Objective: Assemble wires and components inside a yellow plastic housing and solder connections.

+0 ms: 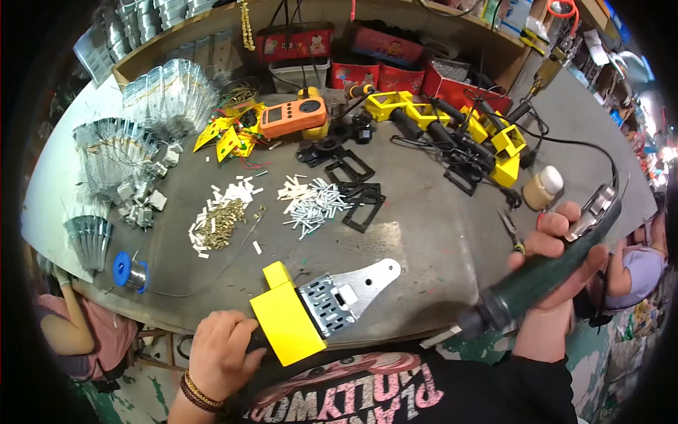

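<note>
Gripping a dark-green cylindrical power driver (526, 293), the right hand (573, 280) is apart from the yellow box-shaped housing (286, 321), which the left hand (222, 346), fingers curled, apparently grips at the grey table's (438, 275) near edge. Fastening seems in hand; aligning the thin metal bit (439, 337) is called for.

1. Bench (424, 258) between black frames (364, 213) and driver (526, 290) leaves wide passage.
2. Brass screws (222, 226) and silver screws (316, 206) stand apart; a narrow, littered lane separates them.
3. Jar (542, 189) and small tool (509, 225) obstruct just beyond the right hand (558, 261).
4. Cord (587, 145) spans the bench's right side.
</note>
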`<action>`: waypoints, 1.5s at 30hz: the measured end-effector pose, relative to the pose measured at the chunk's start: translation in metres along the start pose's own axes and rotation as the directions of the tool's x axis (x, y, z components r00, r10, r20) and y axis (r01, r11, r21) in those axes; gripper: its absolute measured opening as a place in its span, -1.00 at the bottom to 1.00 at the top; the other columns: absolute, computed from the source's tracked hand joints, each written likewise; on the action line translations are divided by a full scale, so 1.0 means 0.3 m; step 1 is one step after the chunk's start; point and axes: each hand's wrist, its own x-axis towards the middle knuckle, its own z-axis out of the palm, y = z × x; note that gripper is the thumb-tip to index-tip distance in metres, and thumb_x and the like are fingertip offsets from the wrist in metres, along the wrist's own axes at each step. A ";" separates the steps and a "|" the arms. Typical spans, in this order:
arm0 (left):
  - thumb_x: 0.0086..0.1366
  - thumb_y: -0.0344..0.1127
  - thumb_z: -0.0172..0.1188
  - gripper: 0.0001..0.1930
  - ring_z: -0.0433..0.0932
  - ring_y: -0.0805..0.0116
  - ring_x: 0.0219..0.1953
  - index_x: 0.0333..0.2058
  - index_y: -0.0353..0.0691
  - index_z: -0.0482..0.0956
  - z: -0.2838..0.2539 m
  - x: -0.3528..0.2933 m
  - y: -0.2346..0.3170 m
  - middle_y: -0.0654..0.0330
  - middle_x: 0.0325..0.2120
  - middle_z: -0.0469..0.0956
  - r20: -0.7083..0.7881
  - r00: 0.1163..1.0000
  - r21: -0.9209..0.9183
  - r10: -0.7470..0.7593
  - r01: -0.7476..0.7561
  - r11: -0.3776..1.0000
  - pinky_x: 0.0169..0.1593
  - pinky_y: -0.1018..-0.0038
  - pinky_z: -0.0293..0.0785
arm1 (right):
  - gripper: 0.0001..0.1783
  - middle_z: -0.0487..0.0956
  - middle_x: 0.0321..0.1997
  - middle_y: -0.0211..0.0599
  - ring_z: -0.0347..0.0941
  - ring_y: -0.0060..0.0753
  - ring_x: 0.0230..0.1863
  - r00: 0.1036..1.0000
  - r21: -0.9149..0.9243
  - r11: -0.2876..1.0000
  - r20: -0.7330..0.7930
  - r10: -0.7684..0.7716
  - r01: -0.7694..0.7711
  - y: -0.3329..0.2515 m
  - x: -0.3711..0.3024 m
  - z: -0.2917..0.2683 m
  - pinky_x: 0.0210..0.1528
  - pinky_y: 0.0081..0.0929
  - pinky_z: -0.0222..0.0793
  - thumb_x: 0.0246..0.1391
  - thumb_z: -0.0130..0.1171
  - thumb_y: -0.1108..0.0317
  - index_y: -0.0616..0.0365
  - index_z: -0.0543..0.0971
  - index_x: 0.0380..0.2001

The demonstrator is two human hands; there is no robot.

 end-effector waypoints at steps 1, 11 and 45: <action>-0.15 -0.42 0.41 -0.55 0.50 -0.06 -0.19 -0.19 -0.28 0.55 0.014 -0.007 -0.008 -0.03 -0.23 0.53 -0.011 1.000 -0.012 0.007 -0.007 1.000 -0.11 0.17 0.45 | -0.35 0.42 0.18 -0.14 0.45 -0.24 0.12 1.000 -0.044 0.999 0.013 -0.002 0.002 -0.042 -0.008 0.006 0.30 0.22 0.28 0.25 0.15 -0.10 0.14 0.29 0.18; 0.17 -0.19 0.30 -0.66 0.54 0.07 -0.53 -0.12 -0.24 0.57 -0.210 0.005 -0.045 0.15 -0.56 0.56 -0.011 0.994 -0.022 0.110 -0.111 0.994 -0.37 0.22 0.42 | -0.57 0.45 -0.24 -0.29 0.57 -0.34 -0.23 0.969 -0.417 0.887 -0.049 -0.242 0.200 -0.293 0.035 0.233 -0.19 -0.32 0.52 0.23 0.22 0.21 0.19 0.29 -0.02; -0.22 -0.15 0.37 -0.56 0.47 0.15 -0.33 -0.33 -0.19 0.47 0.108 0.091 -0.138 0.18 -0.40 0.43 0.029 0.989 0.157 0.143 -0.146 0.977 -0.25 0.29 0.39 | -0.55 0.49 0.17 -0.34 0.25 -0.23 0.37 0.792 0.223 0.969 -0.608 0.055 0.104 0.478 -0.079 -0.101 0.45 0.19 0.01 0.01 0.41 -0.07 -0.15 0.58 -0.09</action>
